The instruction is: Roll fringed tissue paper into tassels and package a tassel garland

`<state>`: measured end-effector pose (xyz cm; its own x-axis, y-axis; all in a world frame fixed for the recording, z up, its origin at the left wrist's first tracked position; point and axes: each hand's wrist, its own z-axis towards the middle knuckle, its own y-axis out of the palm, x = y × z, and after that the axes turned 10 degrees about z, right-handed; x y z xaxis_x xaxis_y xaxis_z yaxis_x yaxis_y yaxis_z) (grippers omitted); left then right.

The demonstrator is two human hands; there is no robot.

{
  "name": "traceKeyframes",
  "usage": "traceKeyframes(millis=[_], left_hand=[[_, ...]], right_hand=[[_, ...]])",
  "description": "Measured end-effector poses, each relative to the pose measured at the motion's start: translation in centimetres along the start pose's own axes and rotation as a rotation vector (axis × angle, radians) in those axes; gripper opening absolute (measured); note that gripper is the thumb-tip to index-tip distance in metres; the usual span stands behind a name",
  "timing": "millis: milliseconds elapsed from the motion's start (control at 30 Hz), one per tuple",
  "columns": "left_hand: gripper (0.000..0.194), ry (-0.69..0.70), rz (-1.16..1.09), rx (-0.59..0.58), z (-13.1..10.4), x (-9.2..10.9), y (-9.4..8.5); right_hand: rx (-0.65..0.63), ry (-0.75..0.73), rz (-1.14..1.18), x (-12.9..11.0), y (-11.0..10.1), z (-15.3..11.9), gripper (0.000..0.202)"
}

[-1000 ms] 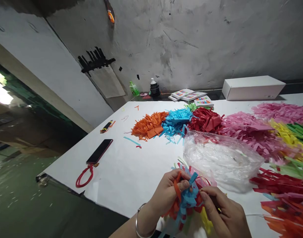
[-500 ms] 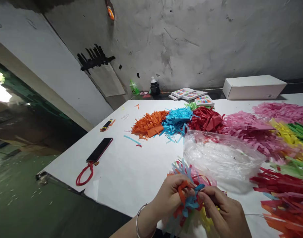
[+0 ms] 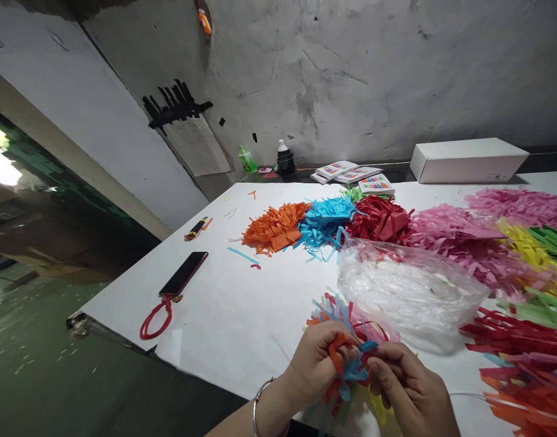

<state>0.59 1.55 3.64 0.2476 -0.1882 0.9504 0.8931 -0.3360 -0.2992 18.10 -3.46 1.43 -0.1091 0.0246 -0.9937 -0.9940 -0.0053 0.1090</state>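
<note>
A bunch of cut tissue-paper fringe (image 3: 351,371) in blue, orange and red is between my two hands at the table's near edge. My left hand (image 3: 318,358), with a silver bangle on its wrist, is closed on the fringe, and an orange strip loops over its fingers. Thumb and forefinger of my right hand (image 3: 408,382) pinch the blue and red paper beside it. More multicoloured fringe, pink, red and pale blue, spreads out behind my hands. Yellow and green strips hang below, partly hidden by the hands.
A clear plastic bag (image 3: 406,285) lies just beyond my hands. Behind it are orange (image 3: 276,227), blue (image 3: 327,221), red (image 3: 378,220) and pink (image 3: 460,243) fringe piles. Red strips (image 3: 510,334) lie right. A phone (image 3: 184,274), cutter (image 3: 196,228) and white box (image 3: 468,161) are farther off.
Both hands stay at the same spot on the fringe with only slight finger movement. My left wrist has shifted a little to the right.
</note>
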Motion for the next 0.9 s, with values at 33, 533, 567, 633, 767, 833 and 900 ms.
traceKeyframes(millis=[33, 533, 567, 633, 767, 833, 900], left_hand=[[0.017, 0.013, 0.017, -0.007, 0.0, 0.1, 0.1], [0.028, 0.114, -0.003, 0.038, 0.7, 0.7, 0.0], [0.027, 0.108, -0.034, 0.081, 0.9, 0.6, -0.2], [0.027, 0.042, -0.162, 0.216, 1.5, 0.3, -1.1], [0.029, -0.066, -0.405, 0.523, 2.7, -0.1, -4.3], [0.033, -0.063, -0.477, 0.633, 2.9, -0.2, -5.8], [0.035, -0.063, -0.51, 0.681, 2.8, -0.3, -6.5]], right_hand=[[0.031, 0.005, 0.026, 0.1, 0.2, 0.0, 0.03], [-0.111, -0.159, -0.172, -0.2, 0.1, 0.6, 0.023], [-0.107, -0.199, -0.22, -0.3, 0.0, 0.8, 0.022], [-0.088, -0.315, -0.345, -0.5, -1.0, 1.2, 0.018], [0.003, -0.595, -0.678, 0.0, -7.2, 2.5, 0.015], [0.106, -0.657, -0.888, 0.7, -11.9, 2.9, 0.026], [0.297, -0.621, -1.091, 1.0, -15.9, 3.0, 0.04]])
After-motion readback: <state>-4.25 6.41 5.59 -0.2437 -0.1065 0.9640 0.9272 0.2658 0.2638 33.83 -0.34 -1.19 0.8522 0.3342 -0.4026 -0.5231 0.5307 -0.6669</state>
